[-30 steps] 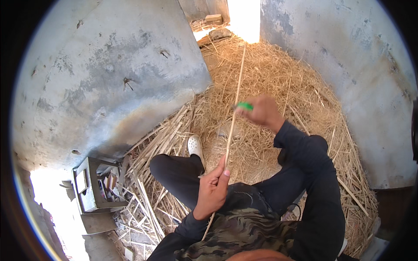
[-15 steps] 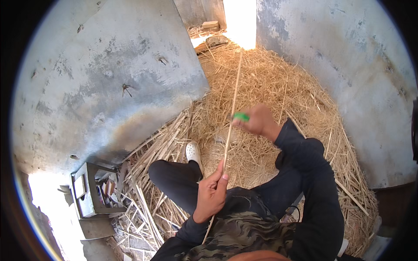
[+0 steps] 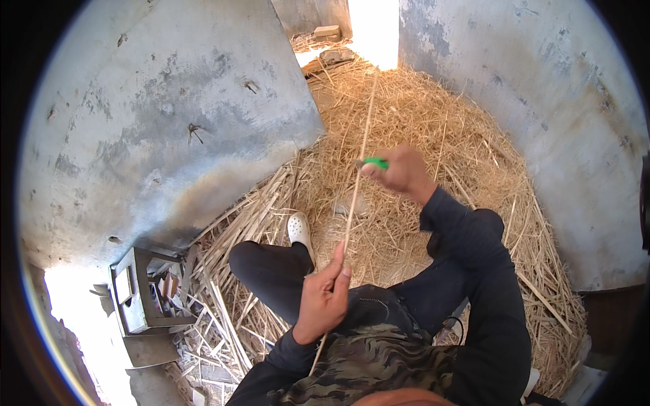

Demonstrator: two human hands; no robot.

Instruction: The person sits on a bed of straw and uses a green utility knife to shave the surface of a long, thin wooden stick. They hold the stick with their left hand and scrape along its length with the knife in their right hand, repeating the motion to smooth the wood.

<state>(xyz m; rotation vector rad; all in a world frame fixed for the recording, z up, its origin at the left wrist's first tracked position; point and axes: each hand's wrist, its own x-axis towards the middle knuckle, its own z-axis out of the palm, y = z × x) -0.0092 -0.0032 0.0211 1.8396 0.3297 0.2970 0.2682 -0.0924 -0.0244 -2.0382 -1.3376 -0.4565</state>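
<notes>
A long, thin pale stick (image 3: 367,125), like split bamboo or cane, runs from near my lap out toward the bright doorway. My left hand (image 3: 325,298) is closed round its near part, with the thumb and forefinger pinching it above my lap. Farther out along the stick, my right hand (image 3: 401,172) grips a green-handled knife (image 3: 376,163). A small dark end of this tool meets the stick from the right; most of the blade is hidden or too small to see. Behind the right hand, the forearm reaches over my bent right knee.
Loose straw-like shavings (image 3: 467,142) cover the floor ahead and to the right. Split strips (image 3: 254,210) lie in a heap at left, beside a small wooden stool-like frame (image 3: 145,291) holding odds and ends. Worn grey walls (image 3: 183,88) stand both sides. My white clog (image 3: 298,229) rests among the shavings.
My right hand with the green-handled knife has moved slightly farther away along the stick. My left hand keeps its pinch and has shifted a little to the left.
</notes>
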